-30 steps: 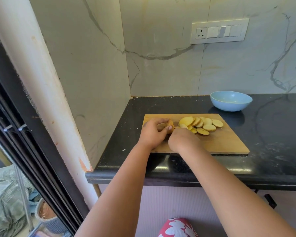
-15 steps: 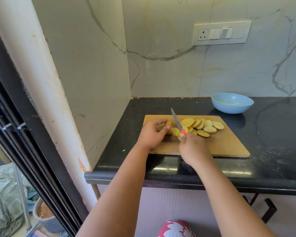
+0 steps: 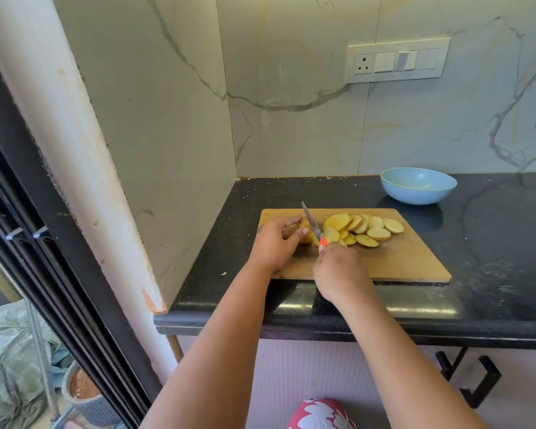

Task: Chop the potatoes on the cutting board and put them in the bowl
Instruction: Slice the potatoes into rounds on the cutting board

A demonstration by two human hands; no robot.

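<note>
Two hands on cutting board (image 3: 399, 258), left hand (image 3: 276, 243) holding potato (image 3: 305, 235), right hand (image 3: 341, 274) gripping knife (image 3: 311, 224)

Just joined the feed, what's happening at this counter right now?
A person is slicing a potato on the cutting board. The left hand holds the uncut end while the right hand grips a knife set against it. A pile of slices lies on the board; the blue bowl behind holds no slices yet.
</note>
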